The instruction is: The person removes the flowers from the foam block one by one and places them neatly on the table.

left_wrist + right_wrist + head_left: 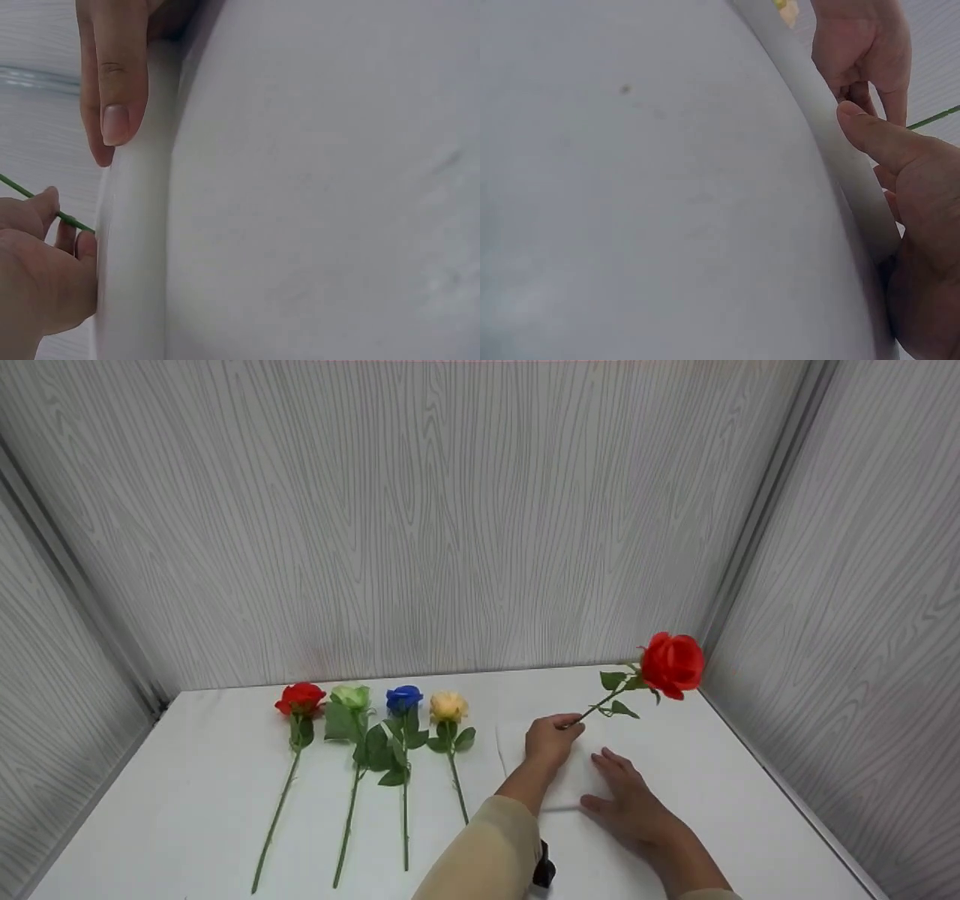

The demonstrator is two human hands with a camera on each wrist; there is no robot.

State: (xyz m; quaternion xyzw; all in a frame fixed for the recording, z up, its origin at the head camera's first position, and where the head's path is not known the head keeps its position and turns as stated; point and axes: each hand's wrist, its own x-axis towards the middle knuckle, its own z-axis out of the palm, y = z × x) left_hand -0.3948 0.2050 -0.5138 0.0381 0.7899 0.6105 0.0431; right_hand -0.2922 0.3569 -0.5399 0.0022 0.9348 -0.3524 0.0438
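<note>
In the head view, my left hand pinches the green stem of a red rose near its lower end. The bloom points up and to the right, above the table. Fingers hide the stem's end. Beneath this hand lies a plain white rectangular object, its kind unclear. My right hand is at that object's right side, thumb and fingers spread apart. In the right wrist view, its thumb lies along a white rim. The left wrist view shows the stem between the left hand's fingertips.
On the left of the white table lie another red rose, a green rose, a blue rose and a yellow rose, stems toward me. Grey wood-grain panels enclose the back and sides.
</note>
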